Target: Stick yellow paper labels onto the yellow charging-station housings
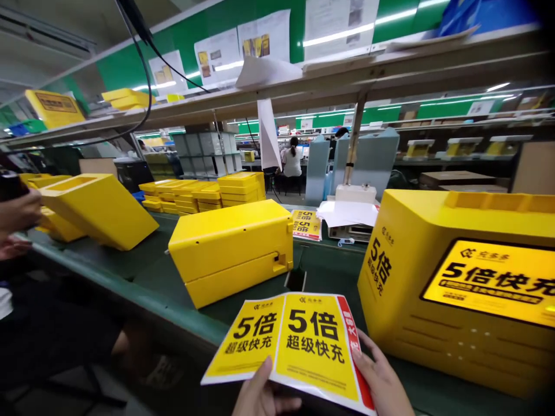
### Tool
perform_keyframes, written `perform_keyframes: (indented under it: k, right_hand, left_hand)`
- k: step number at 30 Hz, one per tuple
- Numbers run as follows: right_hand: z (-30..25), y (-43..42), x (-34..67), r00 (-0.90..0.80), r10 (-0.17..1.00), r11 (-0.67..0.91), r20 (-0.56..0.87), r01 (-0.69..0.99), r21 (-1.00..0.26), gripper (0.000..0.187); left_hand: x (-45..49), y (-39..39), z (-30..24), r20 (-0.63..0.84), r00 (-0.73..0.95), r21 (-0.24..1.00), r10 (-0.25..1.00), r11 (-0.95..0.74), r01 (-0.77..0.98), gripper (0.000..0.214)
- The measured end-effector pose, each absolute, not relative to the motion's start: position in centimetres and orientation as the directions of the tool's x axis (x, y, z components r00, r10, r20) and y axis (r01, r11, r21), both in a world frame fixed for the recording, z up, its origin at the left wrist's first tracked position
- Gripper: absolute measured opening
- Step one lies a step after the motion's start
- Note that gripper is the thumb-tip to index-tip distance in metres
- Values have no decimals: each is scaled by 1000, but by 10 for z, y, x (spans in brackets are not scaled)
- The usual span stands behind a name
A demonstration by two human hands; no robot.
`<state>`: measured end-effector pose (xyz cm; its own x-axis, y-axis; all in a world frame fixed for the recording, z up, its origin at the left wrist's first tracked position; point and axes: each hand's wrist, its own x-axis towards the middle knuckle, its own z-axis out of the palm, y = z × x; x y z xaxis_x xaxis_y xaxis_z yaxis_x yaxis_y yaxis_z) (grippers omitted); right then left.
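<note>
My hands hold a glossy yellow sticker sheet (288, 341) printed with black Chinese text and a red strip along one side. My left hand (264, 390) pinches its lower edge, thumb on top, and my right hand (381, 375) grips its right edge. Just beyond my right hand stands a yellow charging-kiosk housing (433, 289) with a lit screen panel. To the left of it, a closed yellow box housing (229, 248) lies on the green workbench (130, 277). Neither hand touches either housing.
A co-worker's hand (17, 211) is at the far left, beside a tilted yellow housing (97, 211). Stacked yellow housings (203, 193) line the bench beyond. White papers (347, 212) and another sticker sheet (306, 224) lie farther along. A shelf runs overhead.
</note>
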<state>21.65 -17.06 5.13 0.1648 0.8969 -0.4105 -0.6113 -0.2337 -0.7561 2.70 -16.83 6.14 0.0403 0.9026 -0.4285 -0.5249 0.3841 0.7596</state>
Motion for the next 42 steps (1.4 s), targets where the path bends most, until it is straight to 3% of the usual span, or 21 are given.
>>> perform_keyframes:
  k: [2,4,6,7,9,11,14,18,22,26,32,42]
  right_hand:
    - [49,-175,226,193,900,-218,-391,-578,-787,102]
    - [48,-181,238,327,892,-150,-312,-437,-887,88]
    - [51,-188,248,530,847,-15,-42,-56,-998,68]
    - [56,-193,250,574,800,66,172,201,-977,56]
    - [71,-201,246,436,693,237,575,615,-752,31]
    - [89,-207,234,180,606,417,775,757,-502,26]
    - [111,-208,211,-43,545,585,838,734,-343,27]
    - [125,-203,192,-23,509,633,860,688,-356,19]
    - [129,-203,191,-44,576,668,816,602,-438,23]
    - [127,-206,191,-56,614,683,788,537,-494,27]
    - [126,-205,187,-90,583,709,808,542,-451,30]
    - [117,-200,181,-58,534,693,843,601,-398,29]
  left_hand:
    - [35,-165,90,-470,100,699,877,439,-564,63]
    - [42,-165,108,-475,51,703,879,413,-578,63]
    - [50,-166,117,-434,-37,735,900,331,-591,62]
    - [53,-168,119,-402,-85,758,912,279,-589,62]
    - [61,-171,121,-320,-153,801,935,181,-570,66]
    - [69,-174,125,-245,-166,825,955,115,-553,70]
    - [80,-177,131,-214,-186,806,959,66,-588,80]
    - [85,-182,133,-219,-247,783,944,19,-621,92]
    - [82,-185,124,-175,-202,817,964,27,-576,77]
    - [81,-184,115,-145,-223,832,964,-3,-555,77]
    - [76,-184,106,-109,-242,868,964,-26,-495,72]
    - [70,-180,90,-108,-295,925,949,-13,-380,41]
